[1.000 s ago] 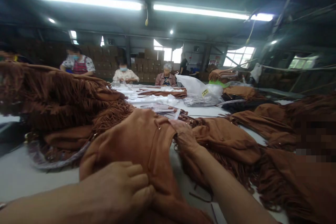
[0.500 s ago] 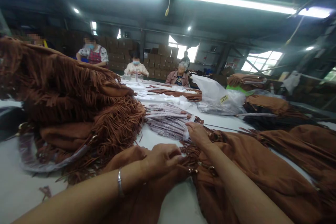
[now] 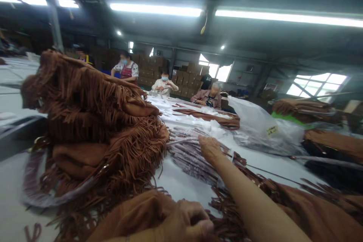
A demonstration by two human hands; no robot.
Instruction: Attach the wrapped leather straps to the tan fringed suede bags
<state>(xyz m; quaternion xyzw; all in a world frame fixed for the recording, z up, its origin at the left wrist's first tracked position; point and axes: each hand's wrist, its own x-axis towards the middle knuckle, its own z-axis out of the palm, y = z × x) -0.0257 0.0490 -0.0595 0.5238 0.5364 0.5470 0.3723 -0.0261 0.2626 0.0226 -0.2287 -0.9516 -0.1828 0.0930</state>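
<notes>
My right hand (image 3: 210,150) reaches across the table with its fingers closed on one of the plastic-wrapped bag straps (image 3: 183,141). More of these wrapped straps (image 3: 193,162) lie bundled beneath and around that hand. Low in the view, my left hand (image 3: 185,222) is curled at a brown suede-like bag (image 3: 141,211), its fingers closed on the fabric; the exact grip is hidden. Brown fringe (image 3: 227,211) lies between my two arms. On the right, another brown bag (image 3: 306,204) sits partly behind my right forearm.
To the left rises a tall pile of fringed brown bags (image 3: 93,102), one with a wrapped handle (image 3: 31,185). A clear plastic bag (image 3: 261,128) and long brown strips (image 3: 210,117) lie farther back. Several co-workers sit or stand beyond the white table (image 3: 176,181).
The view has tilted up and turned left. My right hand has shifted from the near end of the strap bundle to its top. My left hand stays at the brown bag, lower in view.
</notes>
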